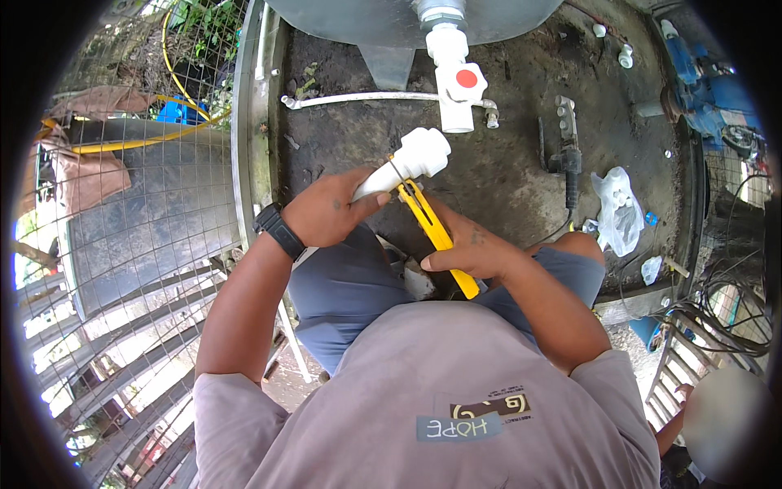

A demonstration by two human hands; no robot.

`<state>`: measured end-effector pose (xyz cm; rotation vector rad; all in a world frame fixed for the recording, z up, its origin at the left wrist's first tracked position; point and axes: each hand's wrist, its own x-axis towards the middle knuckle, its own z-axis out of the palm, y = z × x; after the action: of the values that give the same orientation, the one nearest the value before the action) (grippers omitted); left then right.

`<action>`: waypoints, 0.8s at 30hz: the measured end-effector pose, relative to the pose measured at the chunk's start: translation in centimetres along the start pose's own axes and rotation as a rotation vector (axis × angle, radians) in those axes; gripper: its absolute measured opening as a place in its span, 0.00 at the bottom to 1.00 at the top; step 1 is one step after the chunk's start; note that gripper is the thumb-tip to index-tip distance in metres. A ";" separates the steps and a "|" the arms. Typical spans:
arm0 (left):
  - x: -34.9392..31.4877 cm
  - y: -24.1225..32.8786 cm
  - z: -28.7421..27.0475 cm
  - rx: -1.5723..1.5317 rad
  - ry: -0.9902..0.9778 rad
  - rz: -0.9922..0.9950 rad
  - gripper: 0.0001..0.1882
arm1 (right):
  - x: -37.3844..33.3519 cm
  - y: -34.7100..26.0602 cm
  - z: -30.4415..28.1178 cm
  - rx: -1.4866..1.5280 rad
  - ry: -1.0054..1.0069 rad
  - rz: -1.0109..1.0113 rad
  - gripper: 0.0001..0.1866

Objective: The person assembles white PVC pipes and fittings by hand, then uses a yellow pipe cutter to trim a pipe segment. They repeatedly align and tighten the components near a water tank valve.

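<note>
My left hand (330,208), with a black watch on the wrist, is closed around a white plastic pipe (374,182). A thicker white fitting (423,152) forms the pipe's far end. In my right hand (476,248) is a yellow utility knife (429,218), its handle slanting away from me. The knife's front end meets the pipe just beside the fitting, where a thin dark line crosses the white plastic. Ahead, a white valve (461,88) with a red disc hangs below a grey metal tank (350,16), apart from the pipe.
On the dirty ground beyond lies a thin white pipe (358,99) with end fittings. To the right are a pipe welding iron (565,151) and a clear plastic bag (619,213) of white fittings. Wire mesh (155,220) stands at left. Another person's hand (684,399) shows lower right.
</note>
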<state>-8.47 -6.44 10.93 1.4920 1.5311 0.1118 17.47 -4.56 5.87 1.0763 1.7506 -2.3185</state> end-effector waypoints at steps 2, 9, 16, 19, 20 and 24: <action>0.1 0.0 0.0 -0.003 0.009 0.019 0.24 | -0.1 -0.2 -0.1 0.022 0.014 -0.001 0.57; 0.9 -1.2 0.7 0.023 0.056 0.141 0.24 | -0.3 0.6 0.6 0.043 0.105 -0.020 0.56; 0.9 -1.6 0.8 0.024 0.040 0.146 0.24 | -0.4 0.5 0.6 0.001 0.109 -0.008 0.57; 0.7 -1.7 0.8 0.024 0.049 0.153 0.24 | -0.5 0.1 0.7 0.009 0.108 0.022 0.57; 0.6 -1.6 0.8 0.020 0.049 0.154 0.24 | -0.5 0.1 0.7 0.013 0.107 0.021 0.57; 0.7 -1.7 0.8 0.010 0.050 0.167 0.24 | -0.6 0.0 0.7 0.003 0.109 0.022 0.56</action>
<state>-9.06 -6.72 9.06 1.6353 1.4462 0.2414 17.54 -5.30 6.29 1.2381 1.7614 -2.2909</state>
